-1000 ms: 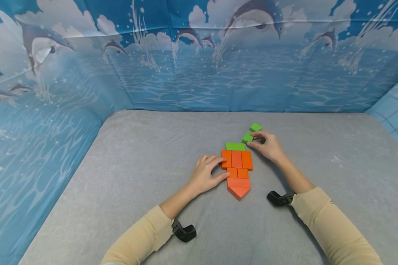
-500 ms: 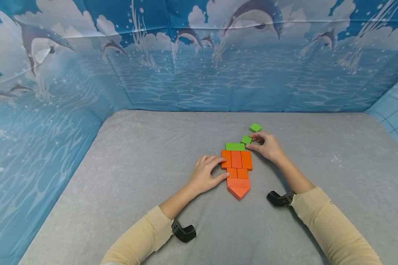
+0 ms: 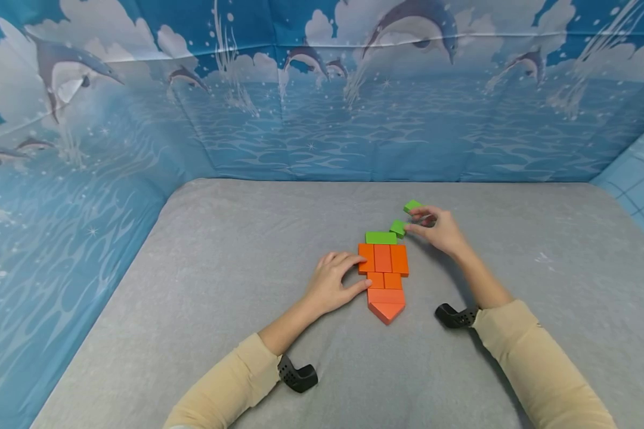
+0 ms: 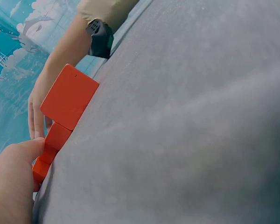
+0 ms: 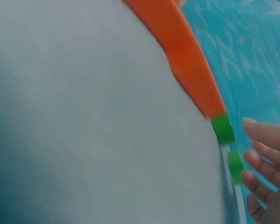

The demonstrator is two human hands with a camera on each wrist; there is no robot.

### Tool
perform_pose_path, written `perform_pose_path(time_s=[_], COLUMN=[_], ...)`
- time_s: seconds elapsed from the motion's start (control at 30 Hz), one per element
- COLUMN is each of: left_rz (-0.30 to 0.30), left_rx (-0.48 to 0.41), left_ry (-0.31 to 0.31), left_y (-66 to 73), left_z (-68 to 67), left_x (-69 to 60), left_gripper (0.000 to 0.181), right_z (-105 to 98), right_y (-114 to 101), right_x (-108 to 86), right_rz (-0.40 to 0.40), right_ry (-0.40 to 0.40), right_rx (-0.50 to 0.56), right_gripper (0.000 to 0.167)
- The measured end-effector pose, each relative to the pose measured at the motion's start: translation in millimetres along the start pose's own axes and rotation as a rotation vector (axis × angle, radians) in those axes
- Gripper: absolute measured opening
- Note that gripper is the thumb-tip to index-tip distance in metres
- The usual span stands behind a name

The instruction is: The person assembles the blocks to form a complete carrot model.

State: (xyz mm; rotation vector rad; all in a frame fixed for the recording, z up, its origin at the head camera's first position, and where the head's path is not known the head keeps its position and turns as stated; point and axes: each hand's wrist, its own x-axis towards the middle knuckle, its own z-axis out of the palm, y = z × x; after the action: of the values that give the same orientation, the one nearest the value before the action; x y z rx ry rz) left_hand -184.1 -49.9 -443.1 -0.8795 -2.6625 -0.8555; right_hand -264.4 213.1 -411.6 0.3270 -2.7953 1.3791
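Several orange blocks lie flat in one figure, with an orange triangular block (image 3: 387,311) pointing toward me at the near end. Across the far end sits a green rectangular block (image 3: 381,238). Beside its right corner, a small green block (image 3: 398,227) lies turned at an angle. Farther back is another green block (image 3: 411,205), partly covered by my right fingers. My left hand (image 3: 330,285) rests its forefinger and thumb against the left side of the orange blocks (image 4: 70,97). My right hand (image 3: 441,231) hovers beside the green blocks, fingers loosely spread and holding nothing.
Grey cloth (image 3: 220,268) covers the table. A blue curtain (image 3: 322,131) printed with dolphins stands along the back and left edges. Black wrist cameras (image 3: 297,375) stick out inward from both sleeves.
The small green block slid slightly left and nearer, against the rectangular one's corner. My right hand then let go of it and shifted right and back. My left hand stayed put.
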Motion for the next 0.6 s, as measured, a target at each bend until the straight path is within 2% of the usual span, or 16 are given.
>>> perform_pose_path(time_s=[0.13,0.2,0.6], left_rz=[-0.011,-0.011,-0.002], left_rx=[0.001,0.002,0.006], left_ry=[-0.012,-0.013,-0.001], left_y=[0.1,0.0,-1.1], left_z=[0.1,0.2,1.2], left_x=[0.2,0.3,0.5], left_gripper=[0.045,0.045,0.044], right_z=[-14.2,-19.6,-25.5], right_y=[6.6,11.4,27.8], right_x=[8.8,13.5,36.7], right_rz=[-0.025,-0.044,-0.158], right_ry=[0.041,0.036,-0.148], right_rx=[-0.001,-0.008,-0.144], right_gripper=[0.041,0.041,0.041])
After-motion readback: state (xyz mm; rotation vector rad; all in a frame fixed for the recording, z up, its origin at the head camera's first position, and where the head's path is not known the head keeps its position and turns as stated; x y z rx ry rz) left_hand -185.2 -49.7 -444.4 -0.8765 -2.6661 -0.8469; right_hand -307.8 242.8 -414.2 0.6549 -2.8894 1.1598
